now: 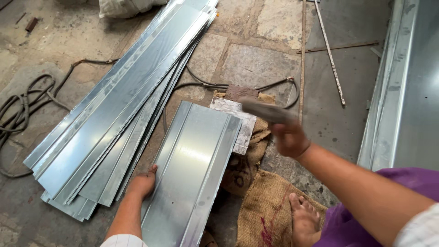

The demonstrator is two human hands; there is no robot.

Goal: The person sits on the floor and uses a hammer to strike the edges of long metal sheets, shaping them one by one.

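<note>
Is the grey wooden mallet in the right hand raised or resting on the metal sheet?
Raised: the grey wooden mallet, blurred, is gripped by the right hand above the folded metal sheet.

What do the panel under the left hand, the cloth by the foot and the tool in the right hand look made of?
Panel: thin sheet metal, probably galvanised steel; bright grey sheen, folded edges. Cloth: coarse brown woven sacking, likely jute, with a red stain. Tool in the right hand: blurred, greyish-brown, perhaps a wooden mallet; I cannot tell for sure. The left hand rests on the panel's edge.
</note>
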